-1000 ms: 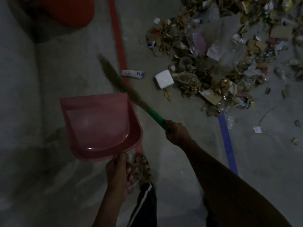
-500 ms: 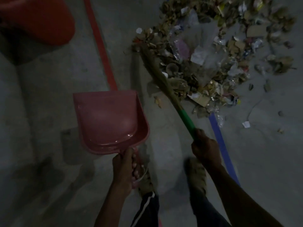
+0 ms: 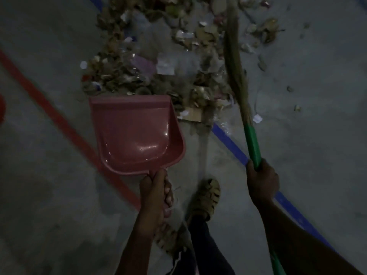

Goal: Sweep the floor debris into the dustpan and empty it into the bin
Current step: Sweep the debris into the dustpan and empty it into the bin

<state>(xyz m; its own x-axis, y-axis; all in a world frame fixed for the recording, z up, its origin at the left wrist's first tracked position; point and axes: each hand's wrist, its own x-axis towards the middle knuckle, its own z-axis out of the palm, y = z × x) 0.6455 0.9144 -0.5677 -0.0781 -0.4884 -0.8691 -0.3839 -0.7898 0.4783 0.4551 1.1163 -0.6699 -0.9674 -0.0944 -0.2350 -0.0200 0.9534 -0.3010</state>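
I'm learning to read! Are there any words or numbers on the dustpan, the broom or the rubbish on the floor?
None can be read.
Dustpan: plain pink, no label visible.
Broom: plain green handle, no writing visible.
Debris pile: paper scraps and wrappers too blurred and dark to read any print.
White scrap: too small to tell.
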